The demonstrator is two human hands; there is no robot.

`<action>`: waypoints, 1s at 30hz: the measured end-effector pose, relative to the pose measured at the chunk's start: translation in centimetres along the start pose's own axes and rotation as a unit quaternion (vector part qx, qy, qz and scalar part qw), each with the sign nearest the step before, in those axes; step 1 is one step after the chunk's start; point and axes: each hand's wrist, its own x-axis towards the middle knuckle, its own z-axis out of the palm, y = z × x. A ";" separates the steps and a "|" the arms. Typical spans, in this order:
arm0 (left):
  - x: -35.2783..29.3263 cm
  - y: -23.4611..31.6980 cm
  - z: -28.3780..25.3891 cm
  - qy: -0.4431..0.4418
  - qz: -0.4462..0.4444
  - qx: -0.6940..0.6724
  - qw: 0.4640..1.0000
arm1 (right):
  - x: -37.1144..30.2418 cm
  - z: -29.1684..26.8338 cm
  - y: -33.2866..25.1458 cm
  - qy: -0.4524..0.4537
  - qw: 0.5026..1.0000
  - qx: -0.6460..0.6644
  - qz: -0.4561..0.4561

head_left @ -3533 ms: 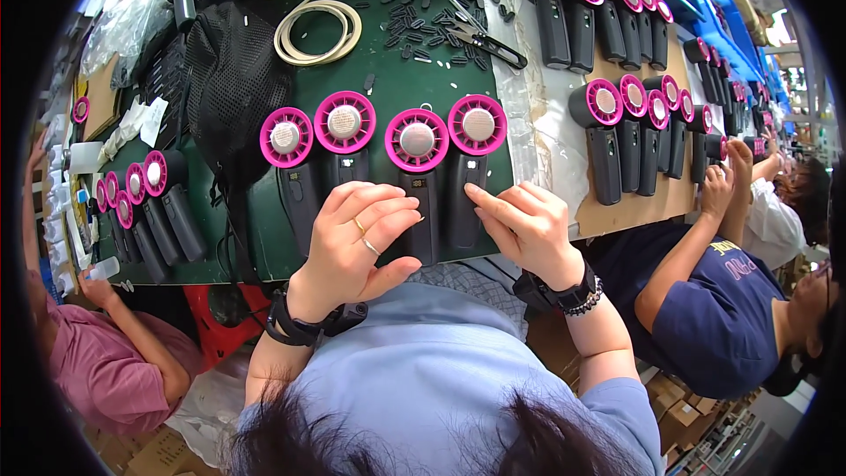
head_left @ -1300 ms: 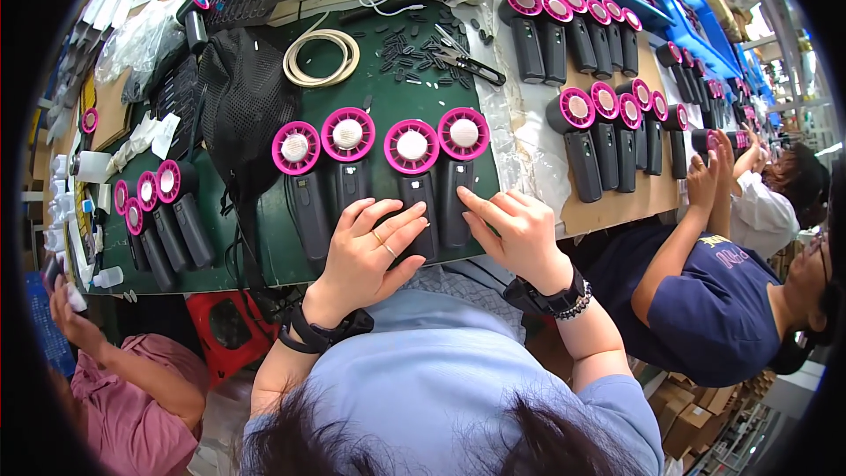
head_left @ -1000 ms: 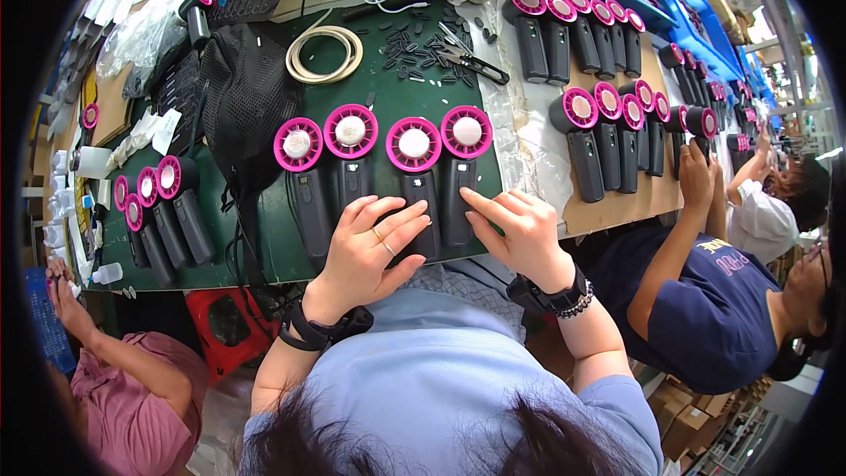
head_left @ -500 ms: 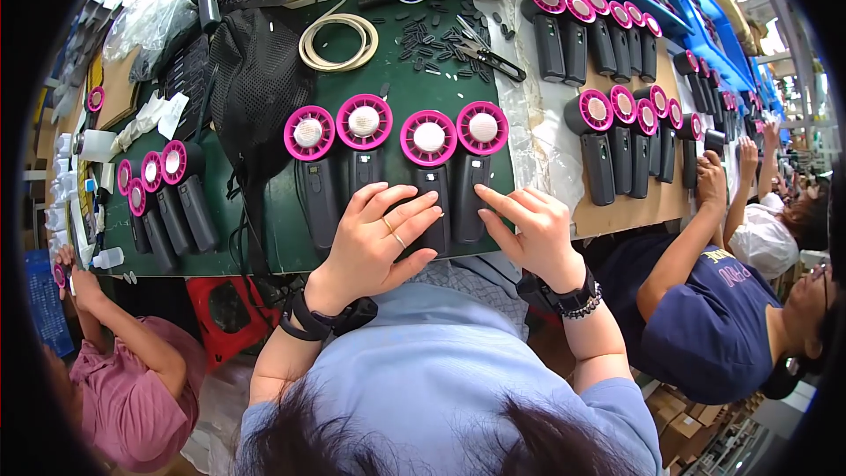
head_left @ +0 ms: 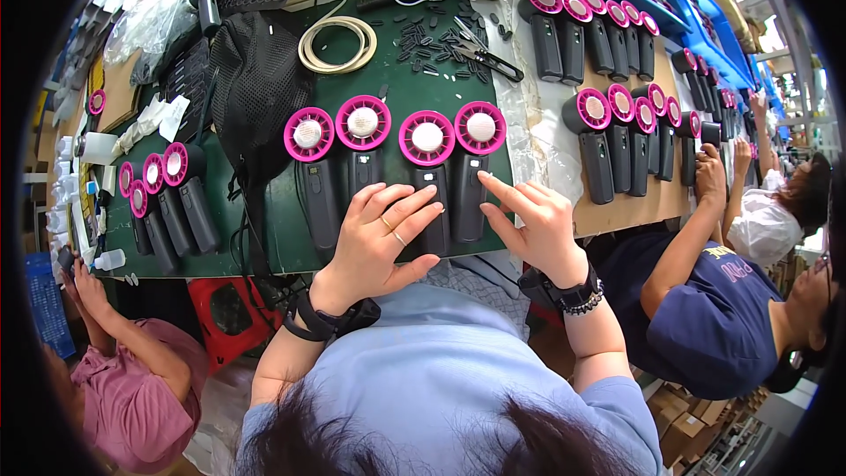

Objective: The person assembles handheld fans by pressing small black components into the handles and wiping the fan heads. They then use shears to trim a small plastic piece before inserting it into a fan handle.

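Inspection of four pink-headed handheld fans (head_left: 394, 167) lying in a row at frame centre on the green surface (head_left: 401, 70): left hand (head_left: 379, 238) rests flat, fingers spread, across two handles, holding nothing; right hand (head_left: 533, 225), open, forefinger extended toward the rightmost handle, apparently checking its button next.

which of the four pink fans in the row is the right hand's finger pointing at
The rightmost fan of the four: the right hand extends its index finger to that fan's dark handle, while the left hand lies across the middle two handles.

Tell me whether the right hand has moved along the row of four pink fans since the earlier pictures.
No. The right hand stays at the rightmost fan of the row, index finger on its black handle, as before; only the camera shifted.
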 end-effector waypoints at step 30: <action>-0.3 0.4 0.1 0.003 -0.008 0.086 0.996 | 0.5 0.7 -0.4 -0.046 0.999 0.003 0.009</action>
